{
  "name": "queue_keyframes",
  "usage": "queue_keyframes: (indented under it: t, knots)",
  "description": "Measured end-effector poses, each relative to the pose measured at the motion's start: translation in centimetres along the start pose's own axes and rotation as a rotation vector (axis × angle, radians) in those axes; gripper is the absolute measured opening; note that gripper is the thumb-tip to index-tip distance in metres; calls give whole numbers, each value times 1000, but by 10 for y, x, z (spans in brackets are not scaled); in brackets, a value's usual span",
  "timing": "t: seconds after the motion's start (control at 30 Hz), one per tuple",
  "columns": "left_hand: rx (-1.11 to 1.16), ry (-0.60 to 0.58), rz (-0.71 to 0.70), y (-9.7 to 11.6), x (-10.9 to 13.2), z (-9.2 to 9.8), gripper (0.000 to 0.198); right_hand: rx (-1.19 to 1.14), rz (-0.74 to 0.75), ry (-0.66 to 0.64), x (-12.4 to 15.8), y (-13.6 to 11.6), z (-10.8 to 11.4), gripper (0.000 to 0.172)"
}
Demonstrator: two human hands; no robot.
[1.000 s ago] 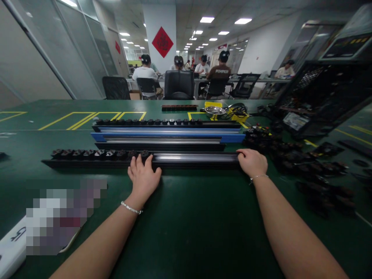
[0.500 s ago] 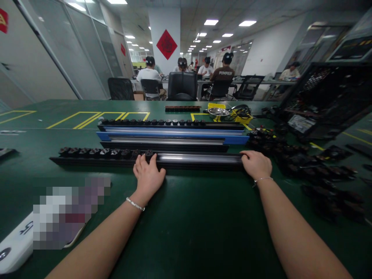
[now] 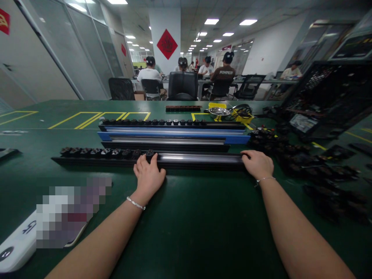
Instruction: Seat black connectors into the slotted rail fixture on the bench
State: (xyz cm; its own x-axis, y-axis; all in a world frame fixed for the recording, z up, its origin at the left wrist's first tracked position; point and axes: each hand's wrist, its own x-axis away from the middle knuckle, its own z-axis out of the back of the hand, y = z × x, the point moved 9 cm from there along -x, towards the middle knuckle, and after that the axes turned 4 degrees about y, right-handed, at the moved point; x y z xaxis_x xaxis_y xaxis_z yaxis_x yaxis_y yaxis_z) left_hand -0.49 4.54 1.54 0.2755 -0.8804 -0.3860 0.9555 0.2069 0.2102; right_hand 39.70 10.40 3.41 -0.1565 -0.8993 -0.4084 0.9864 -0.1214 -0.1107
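Observation:
A long black rail [image 3: 200,164] with a shiny metal strip along its right half lies across the table in front of me. Several small black blocks [image 3: 95,152] sit in a row on its left half. My left hand [image 3: 147,173] rests over the rail's middle, fingers bent on its top by the last block [image 3: 150,153], thumb spread to the right along the front edge. The fingertips are partly hidden among the blocks. At the rail's right end my right hand [image 3: 258,164] is closed around it, thumb on the near side and fingers curled over the end.
Behind lie a blue rail [image 3: 236,139] and another black rail with blocks [image 3: 154,123]. Piles of black parts [image 3: 316,168] cover the right side, near a dark open case [image 3: 328,100]. A metal bowl [image 3: 219,112] stands farther back. A white object [image 3: 20,240] lies front left.

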Motion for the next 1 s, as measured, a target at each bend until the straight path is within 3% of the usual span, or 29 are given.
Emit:
queue_keyframes:
  t: [1.0]
  knots:
    - [7, -32, -69, 13, 3, -3, 58, 8, 7, -25, -1, 0, -1, 41]
